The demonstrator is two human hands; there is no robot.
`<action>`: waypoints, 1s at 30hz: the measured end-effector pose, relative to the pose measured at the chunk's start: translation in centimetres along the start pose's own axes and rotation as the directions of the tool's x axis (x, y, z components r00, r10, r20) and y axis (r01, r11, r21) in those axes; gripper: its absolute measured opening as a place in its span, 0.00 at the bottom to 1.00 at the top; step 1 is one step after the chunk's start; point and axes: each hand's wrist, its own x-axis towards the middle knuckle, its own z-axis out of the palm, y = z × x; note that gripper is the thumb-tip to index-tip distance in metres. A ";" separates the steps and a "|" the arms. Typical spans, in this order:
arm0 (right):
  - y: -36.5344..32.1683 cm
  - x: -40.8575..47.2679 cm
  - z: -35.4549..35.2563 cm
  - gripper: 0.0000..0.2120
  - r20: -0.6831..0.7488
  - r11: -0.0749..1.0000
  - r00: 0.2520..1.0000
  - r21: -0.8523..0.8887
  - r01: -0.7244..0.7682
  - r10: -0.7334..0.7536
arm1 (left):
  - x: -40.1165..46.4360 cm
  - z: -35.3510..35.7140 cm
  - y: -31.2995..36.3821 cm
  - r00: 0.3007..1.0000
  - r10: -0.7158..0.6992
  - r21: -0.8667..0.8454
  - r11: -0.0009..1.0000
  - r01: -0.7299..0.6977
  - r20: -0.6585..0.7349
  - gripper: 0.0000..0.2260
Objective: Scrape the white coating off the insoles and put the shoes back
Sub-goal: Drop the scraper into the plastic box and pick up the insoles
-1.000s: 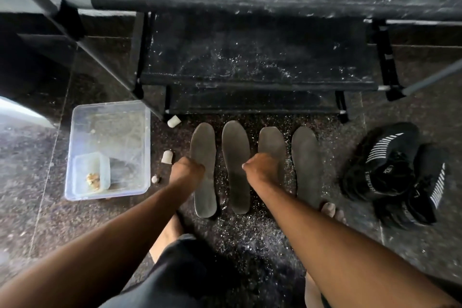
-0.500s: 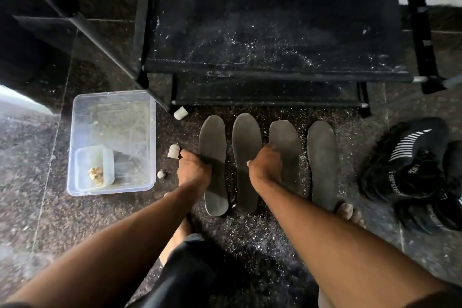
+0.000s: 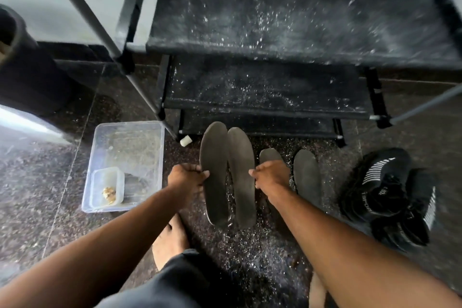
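Two flat grey foam insoles (image 3: 228, 172), flat on the floor a second ago, now hang lifted, the left hand (image 3: 186, 177) and right hand (image 3: 271, 176) each closing its grip on one, so refitting the black knit shoes (image 3: 385, 197) at right seems next.

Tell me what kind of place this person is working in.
Probably a home entryway or shoe-storage corner. A black shoe rack stands on a polished stone floor, black sneakers lie beside it, and each hand holds an insole.
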 end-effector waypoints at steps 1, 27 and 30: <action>-0.7 -0.9 -1.0 0.14 0.009 1.000 1.000 0.019 0.015 -0.015 | -1.3 -0.3 0.9 0.999 0.022 -0.029 0.999 -0.022 0.023 0.11; -13.8 -12.4 -15.6 0.04 0.008 0.789 0.882 0.451 0.418 -0.472 | -22.0 -7.5 17.6 0.873 0.476 -0.226 0.866 -0.446 0.103 0.04; -16.8 -11.9 -16.3 0.04 -0.002 0.778 0.880 0.466 0.421 -0.475 | -21.4 -6.8 20.3 0.870 0.484 -0.244 0.859 -0.450 0.096 0.07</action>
